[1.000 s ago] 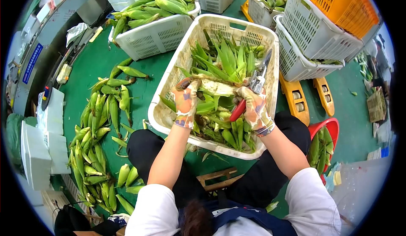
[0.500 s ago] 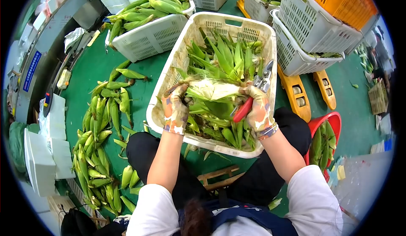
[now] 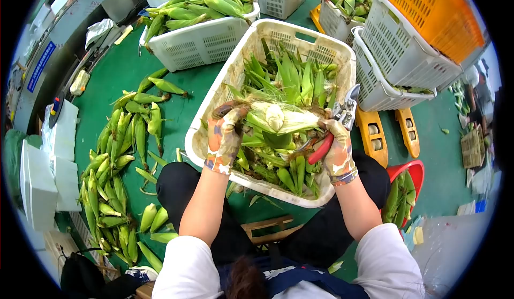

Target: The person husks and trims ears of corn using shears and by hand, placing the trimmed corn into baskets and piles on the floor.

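Note:
A partly husked ear of corn [image 3: 286,120] lies sideways between my two gloved hands, pale inner leaves and silk showing. My left hand [image 3: 225,141] is closed around its left end. My right hand [image 3: 339,150] grips the right end and also keeps hold of pruning shears [image 3: 348,108], whose metal blades point up and away and whose red handle shows below the fingers. Beneath the ear, a white plastic crate [image 3: 210,103] holds a heap of green husks [image 3: 292,77].
Loose unhusked corn [image 3: 115,184] is piled on the green floor at left. A full corn crate [image 3: 198,44] stands beyond. At right are stacked crates [image 3: 407,36], yellow pallet-jack forks [image 3: 373,138] and a red bucket [image 3: 419,178] with corn.
The ear has turned between my hands, so a pale rounded part of it now faces up. My right hand and the shears have shifted slightly right. The whole view has moved a little.

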